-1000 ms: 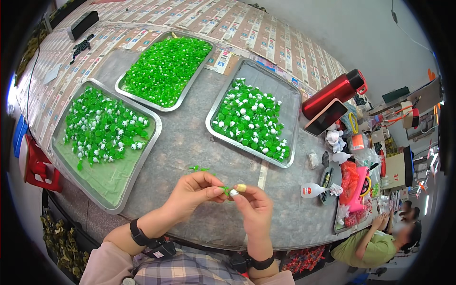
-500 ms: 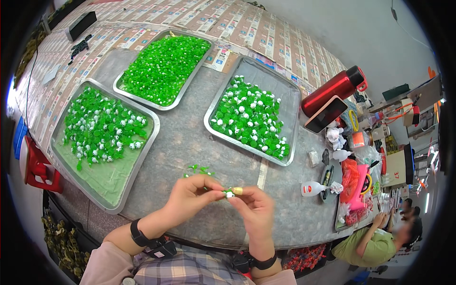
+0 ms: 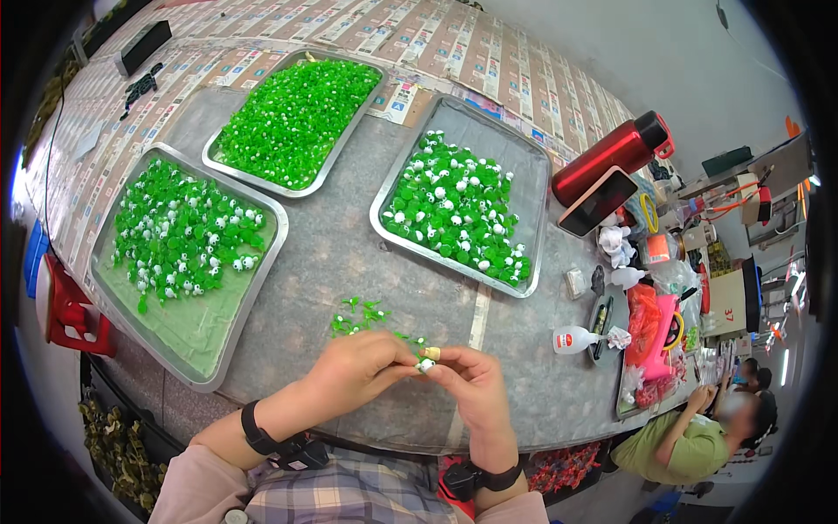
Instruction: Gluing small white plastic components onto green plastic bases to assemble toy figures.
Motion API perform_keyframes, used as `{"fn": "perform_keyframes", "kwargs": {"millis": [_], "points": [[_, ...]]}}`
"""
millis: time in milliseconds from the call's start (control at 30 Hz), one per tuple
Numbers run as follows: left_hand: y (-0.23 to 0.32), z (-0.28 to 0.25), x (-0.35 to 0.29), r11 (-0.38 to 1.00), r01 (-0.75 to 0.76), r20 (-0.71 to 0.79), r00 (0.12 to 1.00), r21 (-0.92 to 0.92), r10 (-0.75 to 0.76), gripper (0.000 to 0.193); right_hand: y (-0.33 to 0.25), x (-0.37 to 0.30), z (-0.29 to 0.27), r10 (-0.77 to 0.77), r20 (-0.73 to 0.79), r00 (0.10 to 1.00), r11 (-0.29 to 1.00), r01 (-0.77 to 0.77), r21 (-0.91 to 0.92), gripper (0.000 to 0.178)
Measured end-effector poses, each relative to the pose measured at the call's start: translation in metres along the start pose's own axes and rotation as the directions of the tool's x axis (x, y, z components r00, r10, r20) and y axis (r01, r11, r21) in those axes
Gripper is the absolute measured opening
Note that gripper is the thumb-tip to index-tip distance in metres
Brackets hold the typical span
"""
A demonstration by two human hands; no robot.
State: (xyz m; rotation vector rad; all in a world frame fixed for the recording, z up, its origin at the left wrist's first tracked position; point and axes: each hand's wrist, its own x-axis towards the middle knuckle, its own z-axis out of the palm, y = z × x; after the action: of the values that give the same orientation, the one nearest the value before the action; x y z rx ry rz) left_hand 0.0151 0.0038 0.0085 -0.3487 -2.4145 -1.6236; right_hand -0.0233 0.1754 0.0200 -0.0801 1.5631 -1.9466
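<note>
My left hand and my right hand meet near the table's front edge, fingertips pinched together on a small green and white plastic piece. A taped fingertip shows on my right hand. Just beyond my left hand lies a small heap of loose green pieces on the grey table. Three metal trays stand further back: one at the left with green and white pieces, one at the back heaped with plain green pieces, one at the right with green and white pieces.
A red flask and a phone lie at the right tray's far corner. A small white glue bottle, crumpled tissues and pink clutter sit at the right. Another person in a green shirt sits lower right. A red stool stands at the left.
My hands have stayed together on the small piece, shifting slightly. The loose green pieces beyond my left hand are more exposed now.
</note>
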Motion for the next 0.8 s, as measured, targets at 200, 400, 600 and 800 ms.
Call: {"fn": "perform_keyframes", "kwargs": {"millis": [200, 400, 600, 800], "points": [[0.004, 0.001, 0.000, 1.000, -0.018, 0.017, 1.000, 0.023, 0.018, 0.012, 0.008, -0.002, -0.005, 0.015, -0.010, 1.000, 0.999, -0.015, 0.030, 0.018], [0.005, 0.003, 0.000, 0.986, -0.164, -0.037, 0.986, 0.020, 0.165, 0.015, 0.001, -0.011, -0.002, -0.043, -0.027, 0.999, 0.999, 0.044, 0.021, 0.033], [0.008, 0.002, -0.001, 0.994, -0.111, -0.019, 0.994, -0.016, 0.111, 0.012, -0.004, -0.013, 0.003, -0.047, -0.050, 0.998, 0.999, 0.047, -0.003, 0.040], [0.009, 0.000, -0.001, 0.994, -0.005, -0.018, 1.000, -0.111, 0.003, 0.010, 0.002, -0.010, 0.002, -0.050, -0.025, 0.998, 0.996, 0.052, 0.078, 0.034]]}}
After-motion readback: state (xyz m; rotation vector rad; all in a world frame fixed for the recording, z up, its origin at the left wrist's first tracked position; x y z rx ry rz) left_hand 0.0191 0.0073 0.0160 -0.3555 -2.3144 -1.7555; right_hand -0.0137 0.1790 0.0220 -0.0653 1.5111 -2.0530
